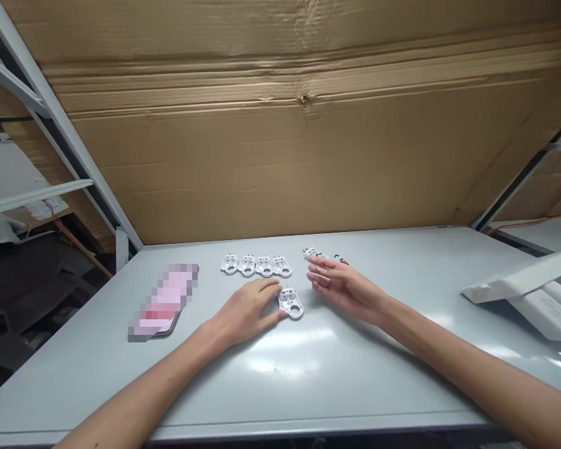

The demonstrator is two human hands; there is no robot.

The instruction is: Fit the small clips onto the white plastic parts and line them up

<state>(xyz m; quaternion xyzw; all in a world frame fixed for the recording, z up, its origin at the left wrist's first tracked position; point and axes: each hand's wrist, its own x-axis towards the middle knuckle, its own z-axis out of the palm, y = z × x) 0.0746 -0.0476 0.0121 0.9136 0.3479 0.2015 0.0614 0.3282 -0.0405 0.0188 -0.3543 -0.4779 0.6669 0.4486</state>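
A white plastic part [290, 303] with a round hole at one end and thin prongs at the other rests on the grey table. My left hand [250, 310] holds its left side between thumb and fingertips. My right hand [339, 287] is open in the air to the right of it, fingers apart and palm turned inward. Beyond my left hand, several like white parts [264, 265] lie side by side in a row. Another white part [310, 252] and small red and black pieces [337, 257] lie behind my right hand, partly hidden by its fingers.
A phone [168, 302], blurred by pixels, lies at the left of the table [280, 386]. White folded packaging [533, 293] sits at the right edge. A tall cardboard wall [308, 168] closes off the back, with a grey metal frame [75, 149] at the left.
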